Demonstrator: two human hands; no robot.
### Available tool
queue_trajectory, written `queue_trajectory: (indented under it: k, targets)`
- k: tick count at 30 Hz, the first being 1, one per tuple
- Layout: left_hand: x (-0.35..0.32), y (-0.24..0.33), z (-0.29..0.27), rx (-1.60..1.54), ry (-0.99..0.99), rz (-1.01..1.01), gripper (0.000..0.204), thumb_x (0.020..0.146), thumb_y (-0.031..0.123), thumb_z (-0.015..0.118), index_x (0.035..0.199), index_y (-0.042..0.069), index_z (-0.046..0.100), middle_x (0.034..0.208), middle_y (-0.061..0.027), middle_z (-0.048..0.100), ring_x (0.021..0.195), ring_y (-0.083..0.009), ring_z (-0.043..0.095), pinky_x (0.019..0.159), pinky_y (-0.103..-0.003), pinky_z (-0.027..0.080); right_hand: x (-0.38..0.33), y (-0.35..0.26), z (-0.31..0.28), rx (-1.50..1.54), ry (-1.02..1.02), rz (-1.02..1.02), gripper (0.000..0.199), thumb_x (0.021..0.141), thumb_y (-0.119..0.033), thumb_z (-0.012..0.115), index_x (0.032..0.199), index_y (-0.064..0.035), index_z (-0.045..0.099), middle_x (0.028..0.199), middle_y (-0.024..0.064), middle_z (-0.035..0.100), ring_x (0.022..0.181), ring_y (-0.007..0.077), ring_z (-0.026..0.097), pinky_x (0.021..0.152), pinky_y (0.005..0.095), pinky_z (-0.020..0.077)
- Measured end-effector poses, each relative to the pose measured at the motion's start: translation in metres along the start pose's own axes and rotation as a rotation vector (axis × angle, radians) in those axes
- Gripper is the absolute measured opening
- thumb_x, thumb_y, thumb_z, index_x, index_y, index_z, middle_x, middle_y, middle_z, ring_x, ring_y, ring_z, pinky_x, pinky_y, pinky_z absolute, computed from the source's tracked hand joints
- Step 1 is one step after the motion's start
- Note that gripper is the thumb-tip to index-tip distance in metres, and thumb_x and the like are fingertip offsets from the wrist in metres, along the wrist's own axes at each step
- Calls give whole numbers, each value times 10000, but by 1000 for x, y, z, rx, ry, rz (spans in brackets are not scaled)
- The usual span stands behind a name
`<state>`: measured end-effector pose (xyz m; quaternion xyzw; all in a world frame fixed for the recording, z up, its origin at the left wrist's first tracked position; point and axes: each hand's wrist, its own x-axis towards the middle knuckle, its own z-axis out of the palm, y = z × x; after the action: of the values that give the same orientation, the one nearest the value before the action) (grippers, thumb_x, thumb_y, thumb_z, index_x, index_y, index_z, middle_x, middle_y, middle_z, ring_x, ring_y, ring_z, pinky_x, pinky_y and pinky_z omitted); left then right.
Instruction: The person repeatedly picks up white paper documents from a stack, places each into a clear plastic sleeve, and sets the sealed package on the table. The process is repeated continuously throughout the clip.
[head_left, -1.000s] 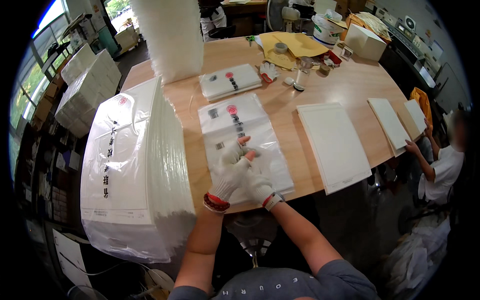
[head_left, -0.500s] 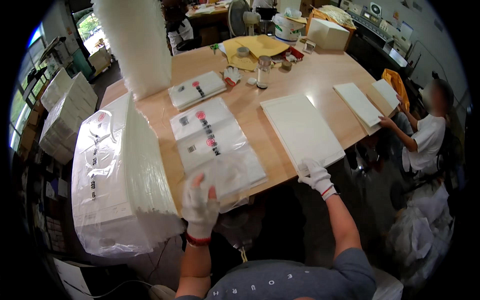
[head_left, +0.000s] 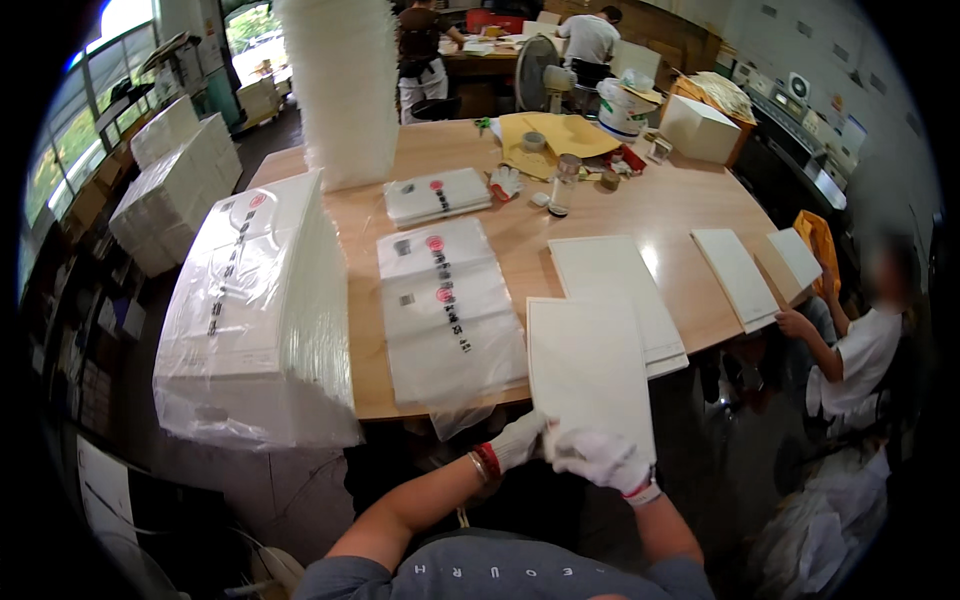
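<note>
A stack of white sheets [head_left: 588,365] sticks out over the table's near edge toward me, partly covering another white stack [head_left: 625,300] beneath its far end. My left hand [head_left: 517,441], in a white glove with a red cuff, closes at its near left corner. Gloved as well, my right hand [head_left: 603,456] grips the near edge; its fingers are somewhat blurred. Left of the stack lie flat, clear plastic bags [head_left: 450,330] with red and black print, their open ends hanging over the table edge.
A tall plastic-wrapped stack [head_left: 250,310] stands at the left, a white column-like pile [head_left: 340,90] behind it. Folded bags [head_left: 437,197], a spare glove [head_left: 506,182], a glass bottle [head_left: 564,185] and yellow paper [head_left: 560,135] lie farther back. At the right, a seated person handles white stacks [head_left: 735,275].
My left hand has left the plastic bags and moved right to the sheets' near corner. One white stack has slid toward me off the other, with my right hand at its near edge.
</note>
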<state>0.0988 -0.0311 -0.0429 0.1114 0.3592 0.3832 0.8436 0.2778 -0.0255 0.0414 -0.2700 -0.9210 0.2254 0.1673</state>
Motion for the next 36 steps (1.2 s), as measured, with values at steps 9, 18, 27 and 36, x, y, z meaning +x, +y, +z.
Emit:
queue_trajectory:
  k: [9,18,27,36]
  targets:
    - [-61,-14,18,1602,282,491,790,703,307,581,1305,-87,254,1350,-336,254,1251,-439,313,993,-442,327,-25,37,83,1531,721,725,498,940,-380,404,1291,-26,397,1127,131,535,989,243,542,872,374,462]
    - [-89,28,33,1855,682,1125,649,668,316,651,1198,-14,473,1215,-265,420,1150,-446,358,941,-584,277,7,-10,72,1103,882,576,376,861,-199,581,1135,36,476,1031,102,573,903,173,556,786,301,467]
    - [-60,172,-61,471,-32,726,394,886,219,580,1196,-2,476,961,-41,598,881,-105,551,754,-242,471,-10,-25,7,46,400,238,334,716,-84,640,1047,-57,600,1040,180,606,869,311,619,735,349,502]
    - [-42,83,37,1501,194,831,295,767,136,560,1057,81,562,924,-144,571,931,-313,560,752,-406,485,80,33,57,677,112,503,442,814,-317,594,1128,-26,485,1096,133,532,936,272,568,803,361,467]
